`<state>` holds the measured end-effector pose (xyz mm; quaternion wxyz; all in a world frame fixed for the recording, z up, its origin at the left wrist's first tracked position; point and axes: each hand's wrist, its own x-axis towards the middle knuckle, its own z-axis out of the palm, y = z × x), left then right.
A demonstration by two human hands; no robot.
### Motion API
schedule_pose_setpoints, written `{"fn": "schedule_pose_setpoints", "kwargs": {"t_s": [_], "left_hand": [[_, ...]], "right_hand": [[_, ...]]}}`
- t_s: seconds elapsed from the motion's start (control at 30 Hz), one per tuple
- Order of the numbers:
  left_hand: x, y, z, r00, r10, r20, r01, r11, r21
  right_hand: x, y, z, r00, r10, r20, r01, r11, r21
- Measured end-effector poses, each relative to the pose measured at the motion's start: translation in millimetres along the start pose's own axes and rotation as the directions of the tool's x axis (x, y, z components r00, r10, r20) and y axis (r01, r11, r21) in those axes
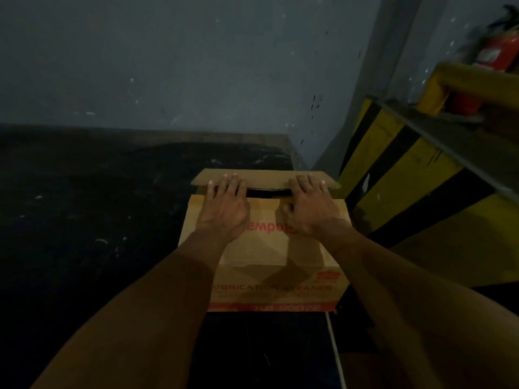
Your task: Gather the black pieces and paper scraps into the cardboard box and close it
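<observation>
On the dark floor (pixel 92 209) by the grey wall, the cardboard box (pixel 264 256) has both hands, left (pixel 224 209) and right (pixel 309 211), flat with fingers spread, pressing its far flap (pixel 266 179) down.

Floor (pixel 92 209): dark, near black, dimly lit, with scattered pale flecks and scuffs, most of them left of the hands. It meets a grey wall beyond the hands. One cardboard box (pixel 269 265) stands directly on it, under both hands, brown with red print on the near face. A thin pale line (pixel 335 349) runs along the floor from the box's near right corner toward the camera. Right of the hands a yellow and black striped surface (pixel 407 175) borders the floor. No loose pieces discernible in this light.
</observation>
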<state>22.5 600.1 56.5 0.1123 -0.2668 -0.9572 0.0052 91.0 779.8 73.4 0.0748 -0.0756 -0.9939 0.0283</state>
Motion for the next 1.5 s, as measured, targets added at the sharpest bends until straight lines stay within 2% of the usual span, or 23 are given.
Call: {"fn": "schedule_pose_setpoints", "kwargs": {"t_s": [0.2, 0.5, 0.83, 1.1, 1.23, 1.33, 1.43, 1.5], "left_hand": [[6.5, 0.1, 17.1, 0.997, 0.024, 0.070, -0.015, 0.992, -0.129], [7.5, 3.7, 32.6, 0.996, -0.031, 0.078, 0.044, 0.985, -0.167], [8.0, 3.9, 33.3, 0.991, -0.039, 0.129, 0.063, 0.981, -0.184], [6.4, 9.3, 31.4, 0.987, -0.083, 0.138, 0.111, 0.971, -0.209], [2.0, 2.8, 21.7, 0.980, -0.028, 0.197, 0.078, 0.965, -0.250], [-22.8, 3.1, 20.5, 0.974, 0.009, 0.226, 0.040, 0.976, -0.213], [-63.4, 20.9, 29.2, 0.980, 0.014, 0.201, 0.058, 0.937, -0.345], [-122.9, 26.1, 49.7, 0.999, 0.027, -0.020, -0.033, 0.888, -0.459]], "right_hand": [[2.7, 6.1, 28.0, 0.998, -0.001, 0.067, -0.006, 0.995, 0.100], [6.8, 6.1, 38.2, 0.995, 0.035, 0.089, -0.044, 0.994, 0.099], [6.5, 5.1, 37.6, 0.976, 0.050, 0.211, -0.061, 0.997, 0.047], [6.8, 6.0, 36.3, 0.976, 0.040, 0.213, -0.053, 0.997, 0.056], [6.3, 5.8, 35.2, 0.981, 0.032, 0.192, -0.052, 0.993, 0.102], [4.8, 11.5, 35.4, 0.983, 0.037, 0.182, -0.066, 0.985, 0.158], [-12.8, 28.1, 44.6, 0.984, 0.035, 0.173, -0.069, 0.978, 0.195], [-30.7, 42.9, 41.0, 0.990, 0.117, 0.085, -0.137, 0.946, 0.293]]}}
